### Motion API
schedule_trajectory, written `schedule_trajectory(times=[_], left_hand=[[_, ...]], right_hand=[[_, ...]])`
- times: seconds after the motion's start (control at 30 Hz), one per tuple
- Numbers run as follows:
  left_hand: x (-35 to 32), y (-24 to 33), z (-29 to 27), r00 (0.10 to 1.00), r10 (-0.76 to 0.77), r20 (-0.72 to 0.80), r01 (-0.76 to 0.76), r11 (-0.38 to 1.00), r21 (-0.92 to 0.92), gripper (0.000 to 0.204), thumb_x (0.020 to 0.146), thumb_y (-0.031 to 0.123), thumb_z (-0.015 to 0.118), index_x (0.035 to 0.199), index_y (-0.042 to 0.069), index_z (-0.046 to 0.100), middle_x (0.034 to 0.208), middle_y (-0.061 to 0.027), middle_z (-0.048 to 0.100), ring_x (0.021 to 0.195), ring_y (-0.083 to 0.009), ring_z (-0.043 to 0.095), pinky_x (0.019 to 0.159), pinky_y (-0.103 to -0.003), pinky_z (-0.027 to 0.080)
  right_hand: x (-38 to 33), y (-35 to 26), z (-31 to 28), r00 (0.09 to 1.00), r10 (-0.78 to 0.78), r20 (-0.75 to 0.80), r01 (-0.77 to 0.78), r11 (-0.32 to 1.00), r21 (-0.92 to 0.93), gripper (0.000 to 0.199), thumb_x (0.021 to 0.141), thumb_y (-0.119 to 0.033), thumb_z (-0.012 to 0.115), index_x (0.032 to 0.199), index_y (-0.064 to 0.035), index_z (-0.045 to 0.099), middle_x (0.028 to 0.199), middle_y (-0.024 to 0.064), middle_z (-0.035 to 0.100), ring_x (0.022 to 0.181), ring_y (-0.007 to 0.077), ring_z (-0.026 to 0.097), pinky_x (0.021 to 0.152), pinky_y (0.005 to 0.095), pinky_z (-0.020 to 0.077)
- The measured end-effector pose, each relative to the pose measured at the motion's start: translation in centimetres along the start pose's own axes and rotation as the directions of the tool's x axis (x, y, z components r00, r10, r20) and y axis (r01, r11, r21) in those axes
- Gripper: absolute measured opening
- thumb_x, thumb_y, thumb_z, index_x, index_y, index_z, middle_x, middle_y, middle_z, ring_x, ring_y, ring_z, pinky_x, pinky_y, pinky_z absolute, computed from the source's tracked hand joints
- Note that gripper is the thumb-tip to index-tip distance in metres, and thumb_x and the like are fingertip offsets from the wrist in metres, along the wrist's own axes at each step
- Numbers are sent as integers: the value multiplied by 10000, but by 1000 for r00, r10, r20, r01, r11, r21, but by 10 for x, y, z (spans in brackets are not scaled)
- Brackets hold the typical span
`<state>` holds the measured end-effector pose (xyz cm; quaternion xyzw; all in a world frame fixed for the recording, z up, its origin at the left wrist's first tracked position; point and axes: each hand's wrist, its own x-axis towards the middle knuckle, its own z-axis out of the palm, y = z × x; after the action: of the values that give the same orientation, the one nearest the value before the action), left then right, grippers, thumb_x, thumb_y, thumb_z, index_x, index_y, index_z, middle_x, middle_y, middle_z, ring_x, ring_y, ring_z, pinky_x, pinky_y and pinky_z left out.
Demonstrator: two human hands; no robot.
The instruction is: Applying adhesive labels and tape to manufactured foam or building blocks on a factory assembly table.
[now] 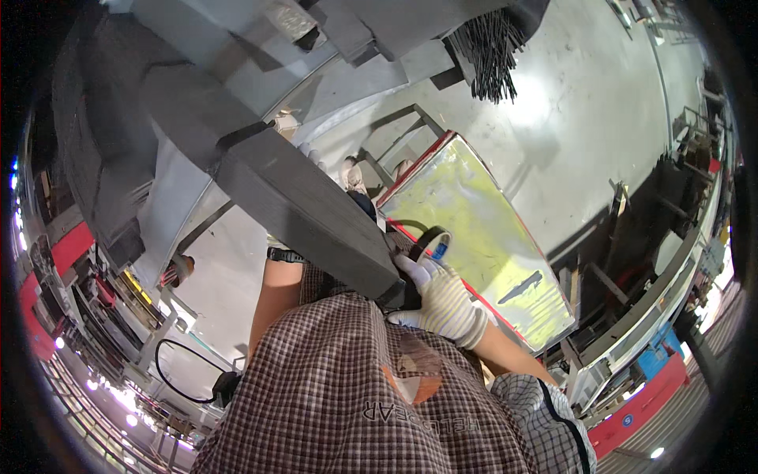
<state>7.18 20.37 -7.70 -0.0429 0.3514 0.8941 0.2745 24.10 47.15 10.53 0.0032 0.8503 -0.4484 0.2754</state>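
A long, dark grey, box-shaped bar slants from the upper left down to my waist. My right hand, in a striped glove, is wrapped round its near end with the thumb along its edge. Just above that thumb is a roll of black tape; whether the hand also holds it or it rests on the stand behind, I cannot tell. My left hand is almost wholly hidden behind the bar. Only a bit of its glove shows above a dark wristband.
Right of the bar stands a yellow-topped stand with red edges and a dark mark. Large grey panels fill the upper left, and a bundle of black bristle-like strips hangs at the top. Metal racks line the right side.
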Motion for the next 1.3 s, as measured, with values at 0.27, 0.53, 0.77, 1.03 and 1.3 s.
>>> schedule_trajectory(times=[0.27,0.53,0.77,1.03,1.3], left_hand=[[3,5,31,972,63,225,-16,979,-203,576,1089,425,389,1527,51,361,1533,-154,458,1394,-291,459,1188,-440,367],[12,62,39,948,76,-309,-142,970,-196,745,977,653,524,1408,46,536,1300,-137,640,1149,-249,620,985,-374,511],[-66,55,10,942,-126,-312,31,956,-292,627,1043,564,441,1375,42,543,1237,-90,634,1066,-213,590,900,-349,478],[-44,135,-17,899,0,-439,-250,821,-514,716,958,592,598,1396,35,493,1320,-107,613,1198,-280,611,976,-436,554],[9,199,-3,618,412,-669,-775,460,-433,611,938,350,726,1343,-42,490,1300,-161,594,1235,-315,579,1099,-437,489]], right_hand=[[-26,-17,4,934,36,-357,-25,999,35,780,656,-593,848,1183,-64,621,905,143,604,881,357,602,801,460,450],[49,-47,19,903,-218,-370,98,944,-315,835,649,-419,856,1282,6,516,1021,202,583,932,381,568,793,506,453],[159,-124,24,936,-217,-277,133,948,-290,629,644,-302,880,1110,17,605,897,184,668,833,365,673,758,436,556],[324,-257,50,866,-333,-373,384,921,71,603,780,-279,841,1243,12,587,1101,226,660,906,321,668,836,414,552],[240,-132,-24,800,-407,-441,467,884,31,431,871,-93,731,1262,3,578,1108,133,632,889,218,626,809,357,524]])
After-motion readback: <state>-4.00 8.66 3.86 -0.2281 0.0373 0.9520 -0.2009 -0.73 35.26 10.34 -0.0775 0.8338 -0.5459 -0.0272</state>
